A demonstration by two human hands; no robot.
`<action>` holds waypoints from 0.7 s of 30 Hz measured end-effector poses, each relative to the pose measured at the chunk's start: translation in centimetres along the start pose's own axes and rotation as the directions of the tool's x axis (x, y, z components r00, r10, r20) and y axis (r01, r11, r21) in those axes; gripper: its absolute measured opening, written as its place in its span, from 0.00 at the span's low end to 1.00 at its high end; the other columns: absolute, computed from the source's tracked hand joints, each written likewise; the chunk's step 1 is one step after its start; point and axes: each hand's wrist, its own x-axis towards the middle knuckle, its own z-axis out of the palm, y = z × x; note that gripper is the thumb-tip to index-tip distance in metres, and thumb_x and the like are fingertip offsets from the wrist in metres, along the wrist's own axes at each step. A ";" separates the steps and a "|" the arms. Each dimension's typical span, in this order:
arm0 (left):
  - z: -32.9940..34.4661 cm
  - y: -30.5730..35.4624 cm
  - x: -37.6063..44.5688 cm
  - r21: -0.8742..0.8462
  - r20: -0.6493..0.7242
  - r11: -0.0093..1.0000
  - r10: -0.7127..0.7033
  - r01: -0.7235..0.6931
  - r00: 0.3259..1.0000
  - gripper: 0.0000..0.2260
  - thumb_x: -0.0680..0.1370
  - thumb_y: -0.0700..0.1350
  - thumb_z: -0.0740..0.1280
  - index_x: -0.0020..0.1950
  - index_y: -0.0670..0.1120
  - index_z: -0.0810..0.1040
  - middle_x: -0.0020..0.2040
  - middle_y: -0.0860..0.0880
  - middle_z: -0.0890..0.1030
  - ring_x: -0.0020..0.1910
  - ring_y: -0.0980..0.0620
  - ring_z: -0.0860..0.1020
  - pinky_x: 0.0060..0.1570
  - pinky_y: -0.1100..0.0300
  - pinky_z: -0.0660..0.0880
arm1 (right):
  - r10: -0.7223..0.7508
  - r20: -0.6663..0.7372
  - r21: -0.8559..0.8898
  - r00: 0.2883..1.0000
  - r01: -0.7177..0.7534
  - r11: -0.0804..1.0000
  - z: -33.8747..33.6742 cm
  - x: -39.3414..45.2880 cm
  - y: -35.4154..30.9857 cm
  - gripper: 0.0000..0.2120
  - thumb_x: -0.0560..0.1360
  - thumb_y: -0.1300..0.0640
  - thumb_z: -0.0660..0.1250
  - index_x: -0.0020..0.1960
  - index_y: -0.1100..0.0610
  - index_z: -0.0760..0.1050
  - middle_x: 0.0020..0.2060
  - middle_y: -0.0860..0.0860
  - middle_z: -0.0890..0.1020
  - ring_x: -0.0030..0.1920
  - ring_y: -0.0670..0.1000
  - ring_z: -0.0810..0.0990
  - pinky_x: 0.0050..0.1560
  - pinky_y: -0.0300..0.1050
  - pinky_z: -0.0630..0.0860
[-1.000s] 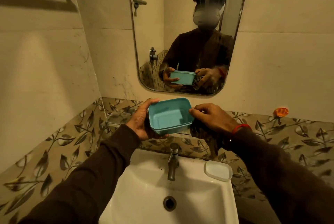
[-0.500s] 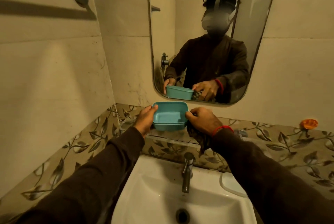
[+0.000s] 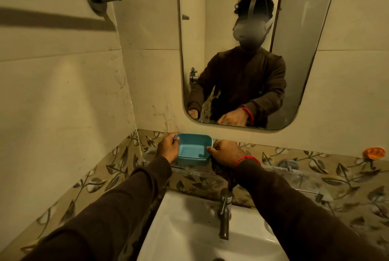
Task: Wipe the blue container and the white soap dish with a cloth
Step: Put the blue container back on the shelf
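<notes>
While both hands pinch the rectangular blue plastic container point(image 3: 193, 149) at its ends, left hand point(image 3: 168, 148) and right hand point(image 3: 226, 152) with dark cloth point(image 3: 224, 173) bunched beneath, it sits on the narrow glass shelf point(image 3: 299, 173); a careless release could tip it into the white ceramic sink point(image 3: 189, 229).

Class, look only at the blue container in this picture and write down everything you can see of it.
The blue container is a small, open-topped rectangular tub with rounded corners, in what looks like light blue plastic. It has no lid and its inside looks empty. It sits upright on the glass shelf below the mirror, above the basin. The left hand grips its left end and the right hand pinches its right rim, with a dark cloth hanging beneath that hand.
</notes>
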 end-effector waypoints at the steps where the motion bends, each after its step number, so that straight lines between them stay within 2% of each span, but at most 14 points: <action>1: 0.0 -0.3 0.1 0.032 0.007 0.999 -0.007 0.007 1.000 0.13 0.84 0.42 0.60 0.66 0.41 0.79 0.60 0.39 0.82 0.58 0.40 0.80 0.59 0.51 0.76 | 0.000 0.012 -0.013 1.000 0.000 1.000 0.1 0.1 0.0 0.18 0.78 0.42 0.62 0.50 0.55 0.82 0.44 0.54 0.84 0.44 0.52 0.81 0.45 0.44 0.77; 3: 0.0 -0.7 0.4 0.088 0.032 0.996 -0.018 0.016 0.999 0.13 0.84 0.42 0.60 0.65 0.41 0.79 0.60 0.39 0.83 0.58 0.40 0.80 0.59 0.51 0.76 | 0.026 0.048 0.017 0.999 -0.027 0.999 0.4 0.1 -0.1 0.18 0.77 0.42 0.64 0.49 0.56 0.82 0.40 0.52 0.83 0.41 0.50 0.81 0.42 0.44 0.78; 6: -0.1 -0.8 0.7 0.121 0.058 0.992 -0.032 0.025 0.998 0.13 0.84 0.41 0.61 0.65 0.42 0.80 0.60 0.40 0.83 0.58 0.40 0.79 0.58 0.51 0.75 | 0.052 0.083 0.064 0.995 -0.057 0.996 0.5 -0.1 -0.4 0.15 0.77 0.43 0.65 0.44 0.53 0.80 0.33 0.47 0.80 0.36 0.45 0.80 0.34 0.39 0.74; 9: -0.2 -0.8 0.9 0.132 0.066 0.990 -0.061 0.051 0.996 0.13 0.84 0.41 0.61 0.65 0.42 0.80 0.60 0.39 0.82 0.58 0.41 0.79 0.57 0.52 0.75 | 0.047 0.083 0.078 0.995 -0.054 0.995 0.5 -0.4 -0.7 0.15 0.77 0.42 0.64 0.38 0.49 0.76 0.31 0.46 0.80 0.33 0.43 0.79 0.29 0.36 0.70; 12: -0.1 -0.8 1.0 0.145 0.055 0.985 -0.099 0.090 0.994 0.12 0.84 0.42 0.62 0.62 0.40 0.80 0.59 0.39 0.82 0.58 0.41 0.79 0.56 0.52 0.75 | 0.036 0.065 0.099 0.997 -0.042 0.994 0.2 -1.0 -0.8 0.17 0.77 0.40 0.63 0.35 0.48 0.75 0.30 0.45 0.79 0.31 0.42 0.78 0.27 0.36 0.68; 15: -0.2 -0.8 1.1 0.146 0.048 0.983 -0.119 0.111 0.992 0.11 0.83 0.42 0.63 0.62 0.40 0.80 0.60 0.39 0.82 0.59 0.41 0.79 0.56 0.53 0.74 | 0.038 0.032 0.151 0.999 -0.042 0.988 -0.1 -1.7 -0.4 0.16 0.77 0.38 0.63 0.37 0.48 0.75 0.31 0.45 0.80 0.31 0.41 0.78 0.27 0.35 0.70; 19: -0.3 -0.7 0.9 0.071 0.028 0.991 -0.116 0.113 0.993 0.16 0.81 0.44 0.67 0.67 0.41 0.78 0.65 0.41 0.81 0.63 0.41 0.78 0.61 0.54 0.72 | 0.072 -0.030 0.151 0.997 -0.066 0.986 -1.2 -2.8 0.8 0.18 0.73 0.37 0.67 0.49 0.51 0.79 0.39 0.43 0.79 0.37 0.42 0.77 0.30 0.34 0.68; 21: -0.4 -0.7 1.0 0.011 -0.012 0.991 -0.130 0.130 0.991 0.17 0.81 0.46 0.68 0.68 0.40 0.77 0.65 0.40 0.80 0.64 0.41 0.77 0.64 0.53 0.73 | 0.089 -0.046 0.248 0.995 -0.075 0.966 -1.9 -3.6 1.3 0.16 0.71 0.39 0.71 0.46 0.51 0.78 0.37 0.44 0.81 0.36 0.41 0.79 0.30 0.36 0.70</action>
